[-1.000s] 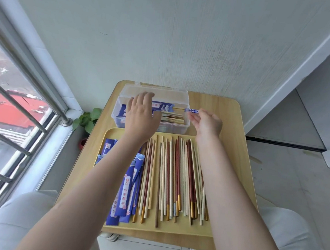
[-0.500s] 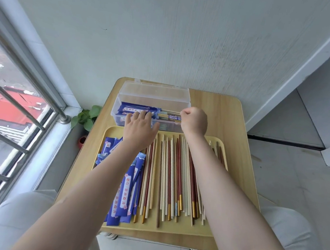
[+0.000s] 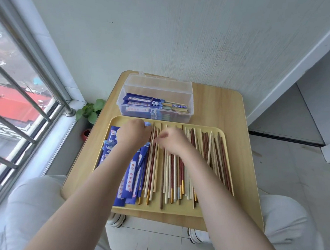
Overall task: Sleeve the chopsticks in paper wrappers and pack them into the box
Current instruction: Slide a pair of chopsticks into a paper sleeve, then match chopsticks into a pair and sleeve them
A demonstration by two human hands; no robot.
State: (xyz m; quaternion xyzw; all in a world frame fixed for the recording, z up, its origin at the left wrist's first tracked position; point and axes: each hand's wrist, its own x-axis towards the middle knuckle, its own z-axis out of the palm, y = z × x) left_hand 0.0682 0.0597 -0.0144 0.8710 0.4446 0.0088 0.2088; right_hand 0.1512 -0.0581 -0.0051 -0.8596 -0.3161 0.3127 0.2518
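Note:
A clear plastic box (image 3: 191, 101) with its lid folded back stands at the table's far side and holds several sleeved chopsticks (image 3: 142, 102) in blue wrappers. In front of it a yellow tray (image 3: 174, 212) carries loose chopsticks (image 3: 216, 157), cream, red and brown, and a pile of blue paper wrappers (image 3: 130, 177) on its left. My left hand (image 3: 133, 135) sits curled over the top of the wrapper pile, and a blue wrapper end shows past its knuckles. My right hand (image 3: 171, 141) is blurred, its fingers bent down onto the loose chopsticks in the tray's middle.
The small wooden table (image 3: 230, 113) stands against a white wall. A barred window (image 3: 26, 101) runs along the left, with a potted plant (image 3: 91, 109) on the floor below it. My knees in pale trousers flank the tray's near edge.
Both hands have drawn back from the box to the tray. The sleeved pair that the right hand held now lies in the box; the left hand has dropped onto the wrappers.

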